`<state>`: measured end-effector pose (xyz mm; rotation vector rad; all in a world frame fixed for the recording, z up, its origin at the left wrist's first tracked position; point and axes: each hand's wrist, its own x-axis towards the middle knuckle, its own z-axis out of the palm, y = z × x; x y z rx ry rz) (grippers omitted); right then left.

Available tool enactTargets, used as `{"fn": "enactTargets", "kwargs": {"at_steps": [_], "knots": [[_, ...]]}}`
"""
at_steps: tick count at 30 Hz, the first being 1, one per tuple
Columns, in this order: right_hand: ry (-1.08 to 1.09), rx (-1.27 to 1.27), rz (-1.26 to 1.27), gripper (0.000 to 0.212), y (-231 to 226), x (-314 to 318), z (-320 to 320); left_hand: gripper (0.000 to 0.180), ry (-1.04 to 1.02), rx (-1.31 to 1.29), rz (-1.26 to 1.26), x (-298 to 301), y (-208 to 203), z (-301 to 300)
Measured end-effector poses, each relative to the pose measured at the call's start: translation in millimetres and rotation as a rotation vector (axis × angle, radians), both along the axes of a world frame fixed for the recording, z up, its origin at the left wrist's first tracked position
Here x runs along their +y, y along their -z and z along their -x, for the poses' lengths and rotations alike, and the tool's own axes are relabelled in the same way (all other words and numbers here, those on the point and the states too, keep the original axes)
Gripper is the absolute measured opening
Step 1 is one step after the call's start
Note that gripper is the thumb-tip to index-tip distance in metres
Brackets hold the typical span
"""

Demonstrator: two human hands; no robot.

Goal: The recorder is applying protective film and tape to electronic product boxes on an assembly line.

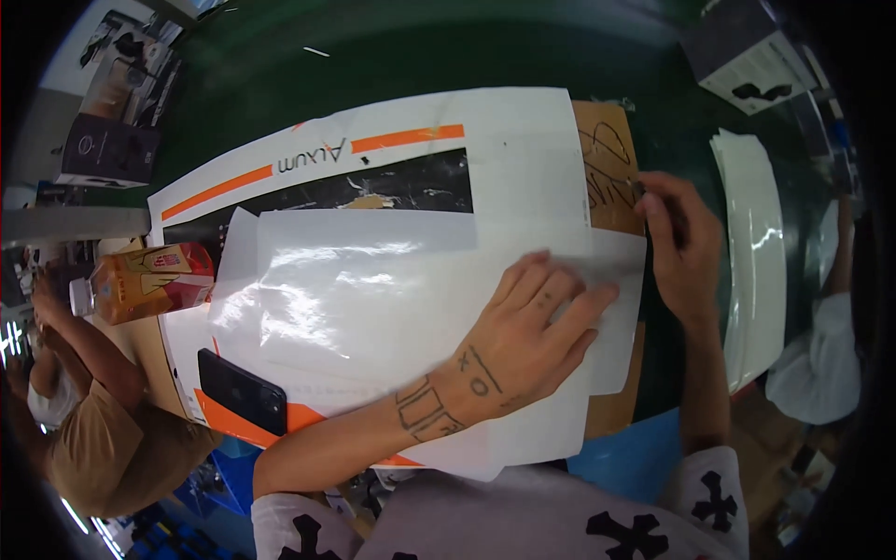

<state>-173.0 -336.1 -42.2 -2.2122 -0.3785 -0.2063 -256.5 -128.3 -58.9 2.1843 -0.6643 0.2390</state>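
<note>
Glossy, translucent white sheets (373, 280) lie stacked on a larger white printed sheet (527, 149) with orange and black bands. Beneath them, brown cardboard (611, 140) with dark handwriting sticks out on the right. My left hand (527, 331) rests over the right part of the stack, fingers stretched and somewhat apart. A grey blur beside its fingertips is too smeared to name. Just past the cardboard's right edge, my right hand (686, 247) has its thumb and fingers pinched together. A small dark bit shows at those fingertips, too little to identify.
A bottle of orange drink (154, 283) lies at the left, with a black phone (243, 390) nearer me. White plastic sheets (754, 252) are stacked at the right. Boxes (747, 56) (107, 151) stand on the green table (392, 47). Other people (112, 429) sit at both sides.
</note>
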Motion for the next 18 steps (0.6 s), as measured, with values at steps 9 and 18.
{"fn": "enactTargets", "kwargs": {"at_steps": [9,18], "knots": [[-0.378,-0.270,0.422,0.012,-18,74,-53,0.022,-0.006,-0.097,0.301,5,5,0],[-0.311,-0.462,0.633,0.005,4,107,-49,0.019,0.030,-0.067,0.324,9,15,0]]}}
